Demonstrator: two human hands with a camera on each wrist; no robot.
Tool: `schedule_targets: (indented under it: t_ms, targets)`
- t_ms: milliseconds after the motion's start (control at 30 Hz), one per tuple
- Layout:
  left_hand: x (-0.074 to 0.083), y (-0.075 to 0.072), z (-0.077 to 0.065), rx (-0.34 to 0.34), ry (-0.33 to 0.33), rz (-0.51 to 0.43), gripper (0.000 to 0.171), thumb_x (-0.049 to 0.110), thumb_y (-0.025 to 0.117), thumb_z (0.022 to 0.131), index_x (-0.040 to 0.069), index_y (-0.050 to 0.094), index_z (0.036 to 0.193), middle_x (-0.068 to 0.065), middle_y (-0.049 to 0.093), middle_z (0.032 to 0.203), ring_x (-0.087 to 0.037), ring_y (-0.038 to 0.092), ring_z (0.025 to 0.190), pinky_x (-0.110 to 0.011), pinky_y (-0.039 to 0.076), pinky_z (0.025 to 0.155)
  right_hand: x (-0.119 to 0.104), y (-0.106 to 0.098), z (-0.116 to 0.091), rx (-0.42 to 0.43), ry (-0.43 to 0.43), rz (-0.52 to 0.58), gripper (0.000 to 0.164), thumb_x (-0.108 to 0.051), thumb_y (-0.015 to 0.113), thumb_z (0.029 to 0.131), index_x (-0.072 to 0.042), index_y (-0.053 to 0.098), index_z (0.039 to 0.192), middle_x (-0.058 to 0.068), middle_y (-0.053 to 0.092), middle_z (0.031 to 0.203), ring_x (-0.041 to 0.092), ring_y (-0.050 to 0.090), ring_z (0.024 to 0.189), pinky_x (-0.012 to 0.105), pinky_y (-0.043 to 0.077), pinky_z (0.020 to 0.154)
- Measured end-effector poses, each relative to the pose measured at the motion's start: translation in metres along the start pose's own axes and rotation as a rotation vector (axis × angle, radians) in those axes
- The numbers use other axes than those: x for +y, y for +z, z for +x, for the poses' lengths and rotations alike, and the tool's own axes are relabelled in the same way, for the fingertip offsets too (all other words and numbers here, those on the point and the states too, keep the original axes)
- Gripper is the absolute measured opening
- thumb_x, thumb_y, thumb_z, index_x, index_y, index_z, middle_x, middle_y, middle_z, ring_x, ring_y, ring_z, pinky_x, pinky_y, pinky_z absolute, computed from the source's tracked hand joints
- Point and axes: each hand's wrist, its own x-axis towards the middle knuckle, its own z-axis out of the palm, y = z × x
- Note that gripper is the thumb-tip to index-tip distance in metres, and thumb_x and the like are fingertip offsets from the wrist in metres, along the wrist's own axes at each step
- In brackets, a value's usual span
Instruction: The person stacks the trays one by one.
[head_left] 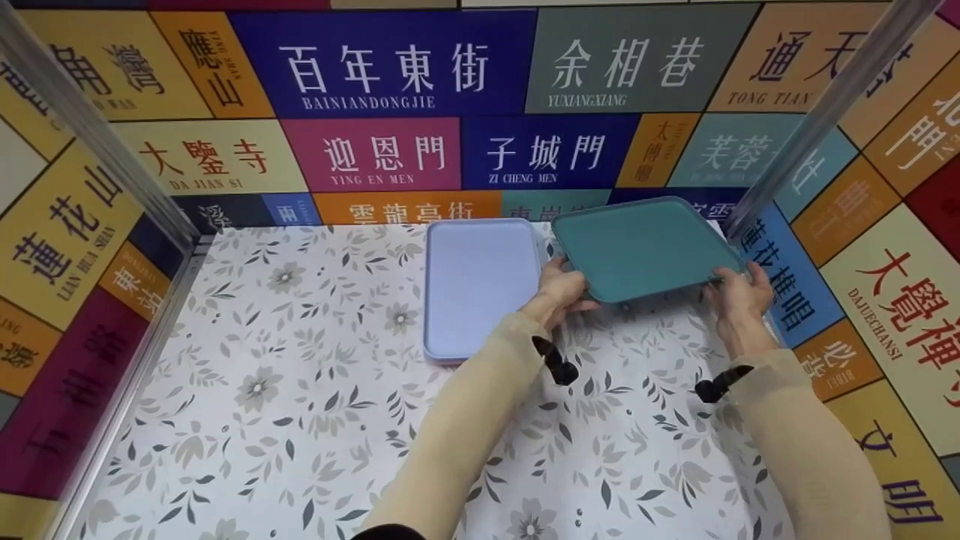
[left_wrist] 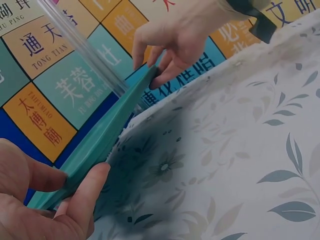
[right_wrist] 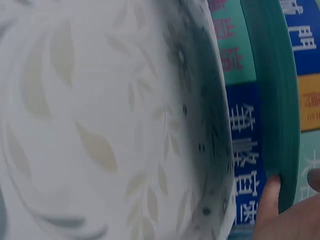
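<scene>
A teal rectangular tray (head_left: 649, 247) is held up above the table's far right part, tilted, its shadow falling on the cloth below. My left hand (head_left: 559, 289) pinches its near left corner between thumb and fingers. At the near right corner, my right hand (head_left: 739, 300) grips the rim. The left wrist view shows the tray (left_wrist: 107, 132) edge-on, with the left hand (left_wrist: 50, 200) close by and the right hand (left_wrist: 175, 42) at the far end. In the right wrist view, fingers (right_wrist: 272, 195) press the tray's underside (right_wrist: 275, 100).
A lavender tray (head_left: 482, 289) lies on the table left of the teal one, with a pinkish edge showing beneath it. Floral cloth (head_left: 300, 435) covers the table. Panels with colourful lettered signs (head_left: 382, 64) stand behind and at both sides, joined by metal posts (head_left: 817, 112).
</scene>
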Motion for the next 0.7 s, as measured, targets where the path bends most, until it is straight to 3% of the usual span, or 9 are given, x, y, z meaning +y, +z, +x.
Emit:
schedule_targets:
  t_ms: [67, 133, 233, 467, 600, 700]
  targets:
    - [0.000, -0.001, -0.001, 0.000, 0.003, -0.005, 0.081, -0.008, 0.057, 0.103, 0.012, 0.033, 0.177, -0.021, 0.079, 0.110, -0.033, 0.082, 0.091, -0.062, 0.066, 0.103, 0.005, 0.006, -0.006, -0.002, -0.016, 0.020, 0.095, -0.009, 0.069, 0.106, -0.043, 0.018, 0.179, -0.002, 0.017, 0.190, 0.007, 0.069, 0.108, 0.021, 0.063, 0.086]
    - [0.000, -0.001, -0.002, 0.001, 0.004, -0.010, 0.083, -0.007, 0.058, 0.103, 0.014, 0.030, 0.179, -0.019, 0.080, 0.111, -0.031, 0.082, 0.089, -0.061, 0.066, 0.103, 0.009, 0.013, -0.012, 0.002, -0.031, 0.044, 0.102, -0.004, 0.070, 0.104, -0.045, 0.014, 0.180, -0.001, 0.015, 0.190, 0.010, 0.069, 0.117, 0.021, 0.063, 0.089]
    - [0.001, -0.001, -0.004, 0.006, -0.002, -0.015, 0.085, -0.007, 0.058, 0.104, 0.016, 0.027, 0.180, -0.020, 0.079, 0.120, -0.031, 0.082, 0.092, -0.060, 0.067, 0.102, 0.014, 0.021, -0.023, -0.009, -0.047, 0.066, 0.110, 0.001, 0.069, 0.103, -0.047, 0.006, 0.180, -0.004, 0.011, 0.191, 0.019, 0.064, 0.145, 0.020, 0.064, 0.089]
    - [0.001, 0.001, -0.007, -0.003, 0.011, -0.012, 0.078, -0.007, 0.059, 0.103, 0.014, 0.038, 0.176, -0.019, 0.082, 0.106, -0.033, 0.084, 0.092, -0.061, 0.067, 0.102, 0.034, 0.040, -0.044, -0.005, -0.094, 0.093, 0.114, 0.009, 0.066, 0.102, -0.046, 0.003, 0.180, -0.002, 0.013, 0.191, 0.020, 0.073, 0.122, 0.022, 0.066, 0.078]
    - [0.001, 0.001, -0.008, 0.000, 0.013, -0.007, 0.075, -0.009, 0.057, 0.102, 0.012, 0.043, 0.172, -0.018, 0.082, 0.108, -0.034, 0.084, 0.095, -0.061, 0.067, 0.102, 0.042, 0.049, -0.051, 0.001, -0.074, 0.081, 0.111, 0.008, 0.063, 0.104, -0.047, 0.002, 0.180, -0.007, 0.003, 0.191, 0.029, 0.052, 0.161, 0.026, 0.067, 0.099]
    - [0.000, 0.000, -0.008, 0.002, 0.011, 0.005, 0.076, -0.011, 0.054, 0.101, 0.011, 0.043, 0.173, -0.017, 0.080, 0.110, -0.035, 0.084, 0.096, -0.058, 0.069, 0.098, 0.045, 0.052, -0.053, -0.003, -0.062, 0.075, 0.111, 0.007, 0.062, 0.105, -0.047, -0.002, 0.180, -0.010, -0.002, 0.191, 0.028, 0.043, 0.167, 0.034, 0.062, 0.116]
